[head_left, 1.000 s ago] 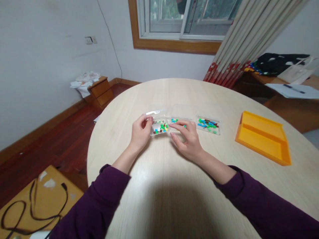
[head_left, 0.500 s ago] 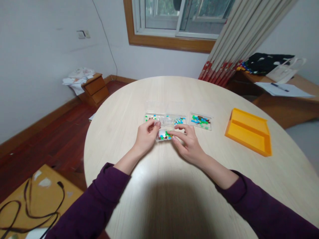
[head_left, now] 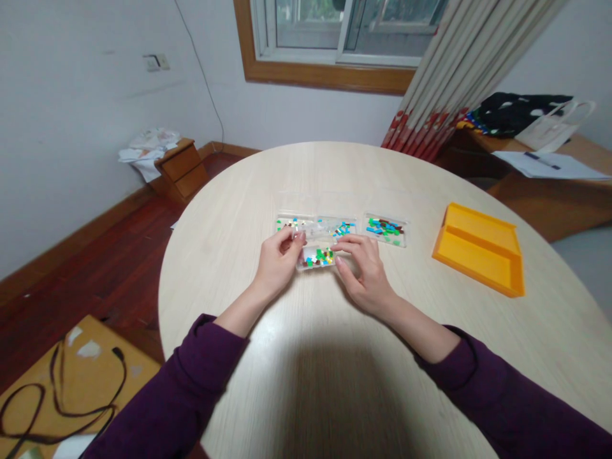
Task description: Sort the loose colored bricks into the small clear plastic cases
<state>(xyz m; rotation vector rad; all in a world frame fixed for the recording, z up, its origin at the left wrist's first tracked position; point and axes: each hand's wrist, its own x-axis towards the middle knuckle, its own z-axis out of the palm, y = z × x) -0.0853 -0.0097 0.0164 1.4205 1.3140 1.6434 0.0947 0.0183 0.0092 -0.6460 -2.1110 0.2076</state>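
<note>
Between my hands is a small clear box (head_left: 317,257) with green, blue, yellow, white and brown pieces in it. My left hand (head_left: 278,260) grips its left side, thumb and fingers closed on the edge. At its right edge rests my right hand (head_left: 366,271), thumb and fingers bent around that side. Just behind stand two more clear boxes, the left one (head_left: 285,222) partly hidden by my left hand, the middle one (head_left: 347,228) holding blue and white pieces. A third clear box (head_left: 385,229) with green, blue and brown pieces sits to the right.
An open yellow box (head_left: 480,261) lies at the right on the round pale table (head_left: 229,210). Beyond are a wooden desk with papers and a bag, a curtain and a small cabinet (head_left: 179,166). A black cable lies on a board at the lower left.
My right hand's fingers have moved from over the pieces to the box's right edge, so more of the pieces show. The view has shifted slightly.
</note>
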